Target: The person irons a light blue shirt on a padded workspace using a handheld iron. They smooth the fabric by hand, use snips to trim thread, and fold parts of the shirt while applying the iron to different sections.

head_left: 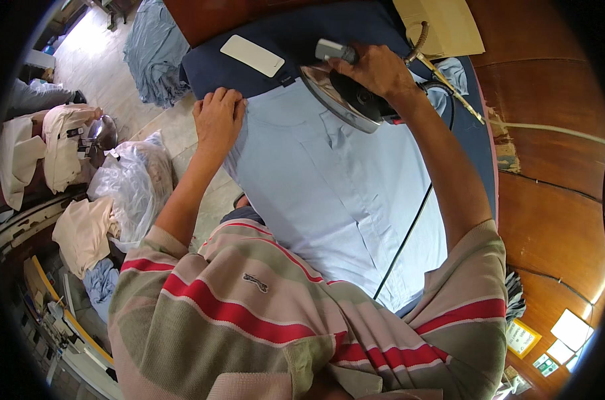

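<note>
A light blue shirt (302,173) lies spread over a dark blue padded ironing surface (206,63), its collar end away from me. My left hand (219,117) is closed on the shirt's far left edge, fingers bent over the cloth. My right hand (384,72) is wrapped round the handle of a clothes iron (349,100) with a black body and metal soleplate. The iron is over the shirt's far right part, its tip pointing up and left; I cannot tell whether the soleplate touches the cloth. A thin dark cord (409,233) crosses the shirt.
A white flat card-like piece (252,55) lies beyond the shirt. At the far right are cardboard (449,27), a wrapped cable (419,41) and a thin stick (459,97). Grey-blue garments (154,53) hang left; a clear plastic bag (134,183) stands near beige clothes. A wooden panel (542,160) borders the right.
</note>
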`<control>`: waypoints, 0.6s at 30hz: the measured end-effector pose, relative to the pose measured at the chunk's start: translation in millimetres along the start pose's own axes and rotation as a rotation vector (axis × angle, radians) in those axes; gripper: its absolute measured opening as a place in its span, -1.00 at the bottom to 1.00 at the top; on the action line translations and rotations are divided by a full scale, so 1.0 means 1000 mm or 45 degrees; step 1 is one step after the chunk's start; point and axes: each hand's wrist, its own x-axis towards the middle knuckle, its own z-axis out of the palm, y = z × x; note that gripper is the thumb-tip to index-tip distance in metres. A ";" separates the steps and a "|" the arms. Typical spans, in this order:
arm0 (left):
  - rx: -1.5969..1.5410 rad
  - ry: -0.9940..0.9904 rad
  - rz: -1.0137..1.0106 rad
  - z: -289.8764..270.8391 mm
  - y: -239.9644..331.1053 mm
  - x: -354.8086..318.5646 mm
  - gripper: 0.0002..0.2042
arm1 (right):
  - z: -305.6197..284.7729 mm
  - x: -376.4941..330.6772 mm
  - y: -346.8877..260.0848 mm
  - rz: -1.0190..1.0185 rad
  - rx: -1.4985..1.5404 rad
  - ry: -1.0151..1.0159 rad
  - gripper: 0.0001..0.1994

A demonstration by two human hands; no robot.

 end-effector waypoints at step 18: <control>-0.058 0.176 -0.088 0.009 0.003 0.007 -0.83 | -0.012 -0.070 0.049 0.336 0.077 -0.105 -0.43</control>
